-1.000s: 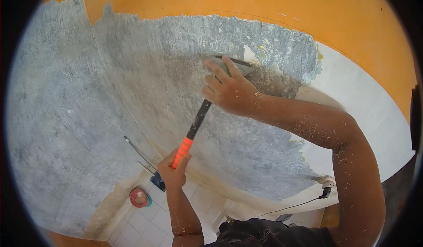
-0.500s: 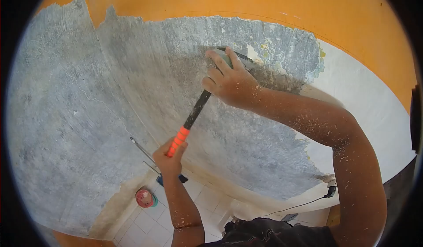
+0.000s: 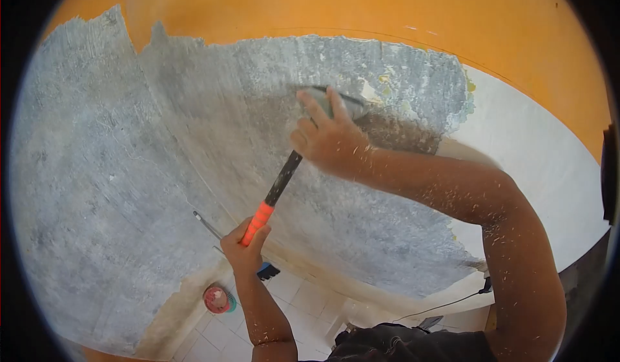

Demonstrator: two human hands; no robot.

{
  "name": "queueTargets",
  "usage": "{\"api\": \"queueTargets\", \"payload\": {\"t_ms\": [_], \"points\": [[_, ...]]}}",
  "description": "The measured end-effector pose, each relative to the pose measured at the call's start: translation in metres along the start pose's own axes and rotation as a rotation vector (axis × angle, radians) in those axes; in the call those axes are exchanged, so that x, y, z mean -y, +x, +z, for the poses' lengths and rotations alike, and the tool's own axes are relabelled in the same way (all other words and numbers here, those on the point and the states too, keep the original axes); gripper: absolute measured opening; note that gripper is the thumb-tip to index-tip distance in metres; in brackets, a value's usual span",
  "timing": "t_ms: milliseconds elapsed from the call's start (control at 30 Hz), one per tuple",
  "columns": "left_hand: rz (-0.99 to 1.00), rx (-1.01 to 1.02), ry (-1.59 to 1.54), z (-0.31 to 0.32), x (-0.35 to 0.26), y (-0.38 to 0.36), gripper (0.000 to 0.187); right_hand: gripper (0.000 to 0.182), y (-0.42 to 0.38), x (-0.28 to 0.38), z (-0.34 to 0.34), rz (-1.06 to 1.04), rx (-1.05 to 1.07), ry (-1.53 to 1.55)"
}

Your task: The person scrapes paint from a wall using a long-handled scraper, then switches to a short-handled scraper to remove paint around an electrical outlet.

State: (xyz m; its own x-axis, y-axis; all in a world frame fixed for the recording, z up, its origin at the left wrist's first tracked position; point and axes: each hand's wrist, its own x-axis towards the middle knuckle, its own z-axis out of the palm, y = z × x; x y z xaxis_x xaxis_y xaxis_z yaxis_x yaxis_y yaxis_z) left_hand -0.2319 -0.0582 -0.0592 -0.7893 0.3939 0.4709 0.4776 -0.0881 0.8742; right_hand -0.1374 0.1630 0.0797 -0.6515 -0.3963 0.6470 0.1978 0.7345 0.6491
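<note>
Right hand (image 3: 329,144) pressing scraper (image 3: 284,178), orange-black handle

"What sort of place was it?"

"A room in a home under renovation. The wall (image 3: 129,155) had been stripped to bare grey plaster, with orange paint (image 3: 361,7) left along the top and a white patch (image 3: 529,162) to the right."

"Anything else that pointed that way?"

"Below lay a white tiled floor (image 3: 290,304), as in a house. A broom (image 3: 226,239) leaned at the foot of the wall, a small red tub (image 3: 218,299) sat near it, and a black cable (image 3: 445,300) ran along the base."
</note>
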Motion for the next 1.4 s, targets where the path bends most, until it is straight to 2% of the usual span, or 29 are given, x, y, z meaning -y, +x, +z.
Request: {"api": "queueTargets", "payload": {"t_ms": [67, 100, 233, 333, 400, 433, 467, 533, 600, 667, 733, 800, 833, 933, 1067, 1133, 1267, 1333, 1400], "points": [[0.051, -0.044, 0.006, 0.004, 0.000, 0.005, 0.028, 0.012, -0.003, 0.003, -0.002, -0.023, 0.037, 0.012], [0.093, -0.098, 0.013, 0.004, -0.002, 0.007, 0.028, 0.012, 0.003, -0.004, -0.003, -0.012, -0.015, 0.011], [0.087, -0.068, 0.030, -0.012, -0.023, 0.017, 0.027, 0.012, 0.008, -0.006, -0.007, 0.007, -0.043, 0.005], [0.065, -0.041, -0.035, -0.005, -0.004, -0.003, 0.027, 0.012, 0.001, 0.001, -0.003, -0.001, -0.053, 0.036], [0.081, -0.051, -0.012, 0.003, -0.005, -0.002, 0.025, 0.010, 0.001, 0.000, 0.002, -0.066, 0.050, -0.057], [0.070, -0.054, 0.021, 0.010, -0.017, 0.006, 0.024, 0.008, 0.016, -0.012, -0.015, -0.067, 0.219, -0.118], [0.058, -0.065, 0.047, 0.017, -0.029, 0.014, 0.024, 0.008, 0.019, -0.016, -0.015, -0.072, 0.219, -0.109], [0.057, -0.085, -0.047, 0.020, -0.038, 0.020, 0.024, 0.006, 0.023, -0.028, -0.017, 0.051, -0.141, -0.127], [0.064, -0.024, 0.101, 0.005, -0.034, 0.017, 0.026, 0.007, 0.010, -0.019, -0.012, 0.030, -0.151, -0.074], [0.071, -0.035, 0.066, -0.004, -0.020, 0.001, 0.027, 0.022, -0.004, -0.002, -0.007, -0.081, 0.140, -0.107], [0.060, -0.038, 0.036, -0.003, -0.020, 0.001, 0.028, 0.022, 0.001, -0.004, -0.015, -0.076, 0.121, -0.038], [0.190, -0.170, 0.067, -0.002, -0.026, 0.009, 0.029, 0.020, 0.009, -0.015, -0.020, -0.050, 0.037, -0.007], [0.176, -0.144, 0.054, -0.008, -0.035, 0.016, 0.029, 0.018, 0.011, -0.016, -0.019, -0.044, -0.031, -0.005], [0.127, -0.074, 0.072, -0.018, -0.043, 0.016, 0.028, 0.017, 0.012, -0.010, -0.018, 0.004, 0.018, 0.010], [0.088, -0.078, 0.066, -0.020, -0.030, 0.005, 0.028, 0.010, 0.003, 0.000, -0.009, -0.022, -0.001, 0.077], [0.152, -0.050, 0.172, -0.027, -0.031, 0.011, 0.029, 0.011, 0.002, 0.003, -0.010, -0.002, 0.008, 0.115], [0.216, -0.047, 0.124, -0.032, -0.038, 0.029, 0.029, 0.012, 0.007, -0.006, -0.015, 0.009, -0.039, 0.112], [0.315, -0.056, 0.173, -0.035, -0.043, 0.031, 0.030, 0.014, 0.009, -0.008, -0.019, 0.028, 0.001, 0.142], [0.317, -0.060, 0.175, -0.035, -0.047, 0.029, 0.030, 0.014, 0.010, -0.007, -0.023, 0.027, 0.008, 0.128]]}}
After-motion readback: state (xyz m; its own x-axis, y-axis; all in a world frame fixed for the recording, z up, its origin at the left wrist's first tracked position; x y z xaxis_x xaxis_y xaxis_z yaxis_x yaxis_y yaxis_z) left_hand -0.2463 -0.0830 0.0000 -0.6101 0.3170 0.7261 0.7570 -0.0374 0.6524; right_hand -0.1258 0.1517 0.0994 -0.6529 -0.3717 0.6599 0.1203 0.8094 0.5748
